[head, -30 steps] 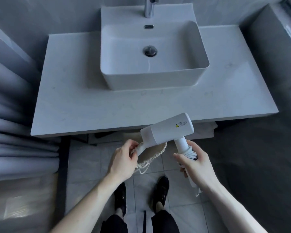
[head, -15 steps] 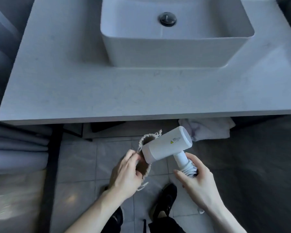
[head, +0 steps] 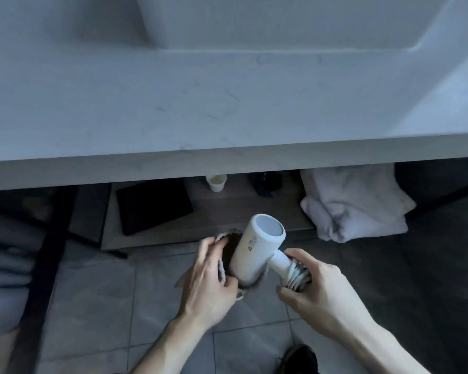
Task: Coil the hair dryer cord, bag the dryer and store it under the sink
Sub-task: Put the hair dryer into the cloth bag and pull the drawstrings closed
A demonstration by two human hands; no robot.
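The white hair dryer (head: 257, 247) points nose-down into the mouth of a pale drawstring bag (head: 222, 268), its rear end tilted up toward me. My right hand (head: 312, 284) grips the dryer's handle together with the coiled white cord (head: 297, 275) wrapped around it. My left hand (head: 208, 276) grips the bag's rim and holds the mouth open around the dryer's barrel. Most of the bag is hidden behind my left hand and the dryer.
The stone countertop (head: 173, 109) with the sink base spans the top. Under it, a low wooden shelf (head: 219, 211) carries a black flat item (head: 153, 205), a paper cup (head: 216, 182), a dark object (head: 265, 183) and folded white towels (head: 354, 203). Tiled floor lies below.
The view has dropped lower and closer to the shelf under the counter. The dryer has turned from lying sideways to nose-down, and its barrel has gone further into the bag.
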